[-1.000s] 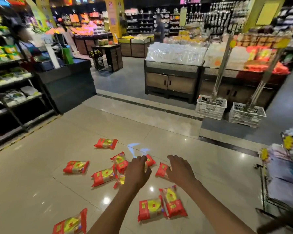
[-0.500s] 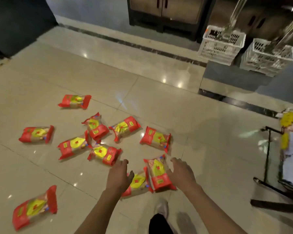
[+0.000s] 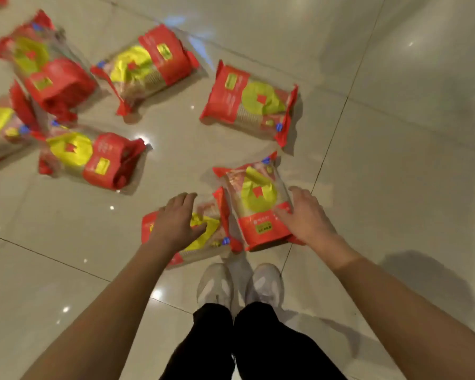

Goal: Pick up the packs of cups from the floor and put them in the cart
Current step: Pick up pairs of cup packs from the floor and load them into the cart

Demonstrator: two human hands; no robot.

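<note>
My left hand (image 3: 176,224) lies spread on one pack (image 3: 203,237) on the floor (image 3: 395,133), my right hand (image 3: 303,218) curls round the upright pack (image 3: 258,204) beside it.

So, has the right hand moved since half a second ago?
Yes. The right hand was above the floor beside the upright-lying pack; now it has come down onto that pack's right edge, its fingers on the wrapper.
</note>
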